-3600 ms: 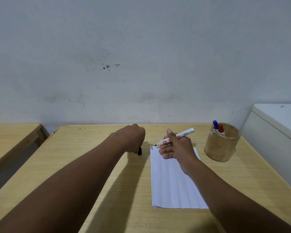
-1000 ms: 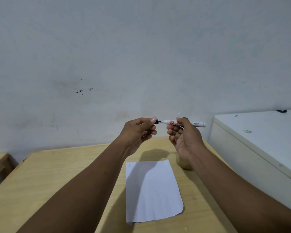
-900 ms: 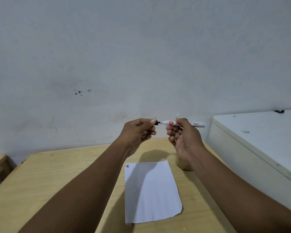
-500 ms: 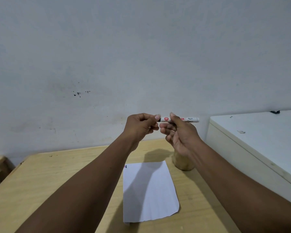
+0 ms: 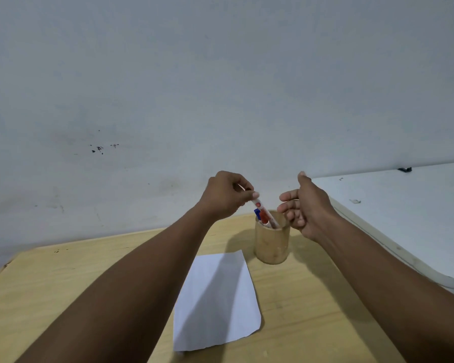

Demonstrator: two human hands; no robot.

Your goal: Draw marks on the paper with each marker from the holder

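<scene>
My left hand [image 5: 227, 196] pinches the top end of a white marker [image 5: 264, 214] that slants down into the round wooden holder [image 5: 271, 247]. Inside the holder stand a blue-capped marker [image 5: 257, 213] and a red-capped marker [image 5: 264, 218]. My right hand [image 5: 306, 205] hovers just right of the holder's rim with fingers apart and nothing in it. The white paper [image 5: 218, 299] lies on the wooden table [image 5: 50, 289] in front of the holder; my left forearm covers its near left part.
A white cabinet top [image 5: 393, 205] borders the table on the right. A plain grey wall [image 5: 220, 87] rises behind the table. The table's left edge shows at the far left.
Both hands held the marker level and pushed its cap on. Now the left hand alone holds it, lowered tip-down into the holder, and the right hand has let go and opened.
</scene>
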